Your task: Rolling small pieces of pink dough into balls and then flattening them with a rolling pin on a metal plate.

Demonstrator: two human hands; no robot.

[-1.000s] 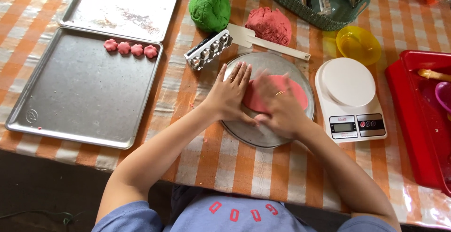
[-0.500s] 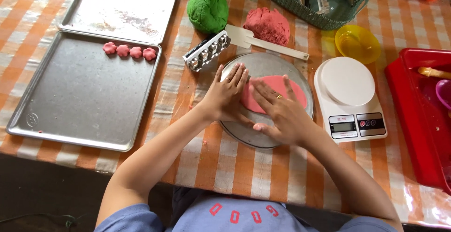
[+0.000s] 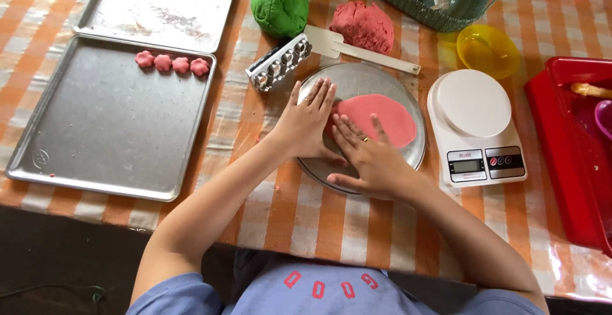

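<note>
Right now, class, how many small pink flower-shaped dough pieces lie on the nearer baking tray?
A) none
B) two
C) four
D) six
C: four pink flower-shaped pieces sit in a row near the far edge of the nearer baking tray, well away from the left hand and right hand, which rest at the flattened pink dough on the round metal plate.

green basket [image 3: 446,10]: cut by top edge, contents unclear | red tray [image 3: 564,155]: cut at right edge | pink dough [image 3: 382,120]: lower-left part hidden under right hand [image 3: 370,159]
</note>
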